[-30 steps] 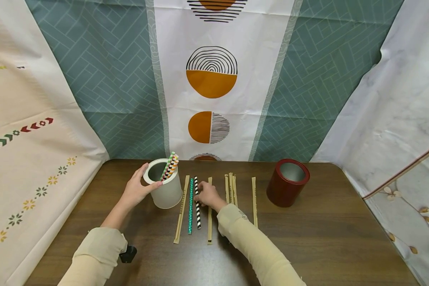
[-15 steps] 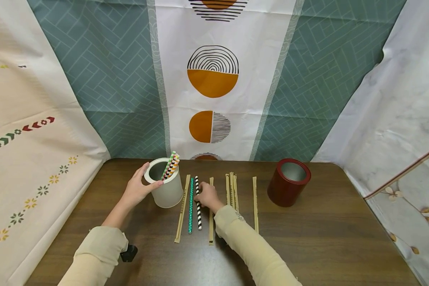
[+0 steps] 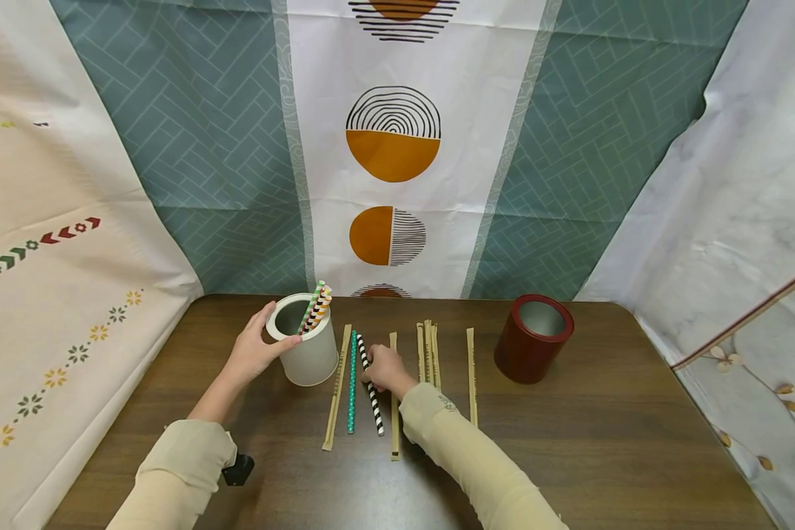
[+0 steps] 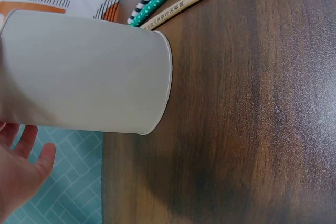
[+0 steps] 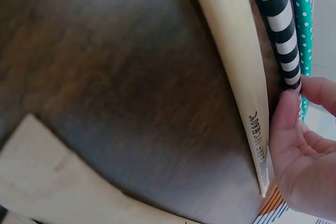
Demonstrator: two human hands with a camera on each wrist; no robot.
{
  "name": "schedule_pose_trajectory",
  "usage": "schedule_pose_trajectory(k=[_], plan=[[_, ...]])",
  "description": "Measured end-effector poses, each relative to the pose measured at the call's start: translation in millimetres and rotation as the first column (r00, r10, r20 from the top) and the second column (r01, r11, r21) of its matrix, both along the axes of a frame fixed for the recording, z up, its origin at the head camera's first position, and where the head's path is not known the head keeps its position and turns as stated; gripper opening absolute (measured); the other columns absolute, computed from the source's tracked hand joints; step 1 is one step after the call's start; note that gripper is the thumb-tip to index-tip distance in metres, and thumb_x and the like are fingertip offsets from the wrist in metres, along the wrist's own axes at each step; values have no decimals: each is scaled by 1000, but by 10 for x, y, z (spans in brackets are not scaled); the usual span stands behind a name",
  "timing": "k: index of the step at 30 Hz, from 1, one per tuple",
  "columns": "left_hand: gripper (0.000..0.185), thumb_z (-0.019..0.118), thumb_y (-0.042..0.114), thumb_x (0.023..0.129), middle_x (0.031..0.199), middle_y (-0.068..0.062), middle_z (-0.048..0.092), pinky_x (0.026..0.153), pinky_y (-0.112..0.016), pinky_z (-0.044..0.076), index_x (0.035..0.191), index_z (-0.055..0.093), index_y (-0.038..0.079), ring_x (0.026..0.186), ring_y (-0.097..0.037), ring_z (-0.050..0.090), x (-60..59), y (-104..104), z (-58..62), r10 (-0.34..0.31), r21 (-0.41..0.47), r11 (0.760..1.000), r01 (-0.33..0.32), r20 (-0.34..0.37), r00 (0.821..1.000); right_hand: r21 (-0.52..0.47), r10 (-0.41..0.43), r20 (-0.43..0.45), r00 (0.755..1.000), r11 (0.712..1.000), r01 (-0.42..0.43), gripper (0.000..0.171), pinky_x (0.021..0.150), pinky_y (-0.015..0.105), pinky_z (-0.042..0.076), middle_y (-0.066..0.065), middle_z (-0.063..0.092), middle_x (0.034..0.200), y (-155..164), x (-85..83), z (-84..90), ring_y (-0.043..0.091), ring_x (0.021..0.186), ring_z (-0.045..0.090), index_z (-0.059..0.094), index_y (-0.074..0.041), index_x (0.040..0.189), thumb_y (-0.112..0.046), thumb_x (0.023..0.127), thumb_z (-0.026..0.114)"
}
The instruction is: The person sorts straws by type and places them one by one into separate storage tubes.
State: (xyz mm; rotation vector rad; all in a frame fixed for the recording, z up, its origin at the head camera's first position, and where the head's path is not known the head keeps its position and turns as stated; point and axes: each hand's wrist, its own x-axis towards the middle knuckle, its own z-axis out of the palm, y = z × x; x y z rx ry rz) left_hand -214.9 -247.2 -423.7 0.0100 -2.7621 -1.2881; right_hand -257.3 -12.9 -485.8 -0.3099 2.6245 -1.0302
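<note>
Worktop (image 3: 603, 427): dark wood grain; patterned cloth (image 3: 232, 147) hangs along the back edge. Right fingers (image 5: 287, 109) pinch the black-white straw (image 3: 374, 403), just left of the worktop's centre. Left fingers (image 3: 265, 312) spread around the white can (image 3: 310, 364), near the back-left corner. Front edge cut off; right sleeve (image 3: 473, 456) hides some wrapped straws' (image 3: 428, 350) ends. Straws (image 3: 316, 313) inside can partly hidden.

Pale cream cloth sleeves (image 3: 493, 471) are worn.
The left cuff (image 3: 192, 449) is broadly folded back; the right cuff (image 3: 427, 405) is marked with small grey print (image 3: 448, 402); a black, block-shaped device (image 3: 239, 471) is seen beside the left.
</note>
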Motion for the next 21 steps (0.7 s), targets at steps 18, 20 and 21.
schedule_pose_trajectory(k=[18, 20, 21], plan=[[91, 68, 41, 73, 143, -19, 22, 99, -56, 24, 142, 17, 8, 130, -38, 23, -8, -10, -29, 0, -8, 1000, 0, -15, 1000, -38, -37, 34, 999, 999, 38, 24, 38, 23, 37, 0, 46, 57, 41, -11, -30, 9, 35, 39, 48, -7, 84, -12, 70, 67], [91, 68, 41, 73, 143, -19, 22, 99, -56, 24, 142, 17, 8, 130, -38, 23, -8, -11, -29, -1, -5, 1000, 1, -17, 1000, -73, -39, 43, 998, 996, 42, 24, 36, 22, 35, 0, 46, 58, 55, -11, 2, 9, 34, 39, 48, -6, 85, -11, 71, 66], [91, 68, 41, 73, 143, -19, 22, 99, -56, 24, 142, 17, 8, 130, -38, 23, -9, -10, -28, -2, -5, 1000, 2, -17, 1000, -91, -41, 50, 998, 995, 45, 23, 35, 21, 35, 1, 45, 57, 64, -14, 22, 9, 34, 38, 47, -7, 86, -11, 72, 65]])
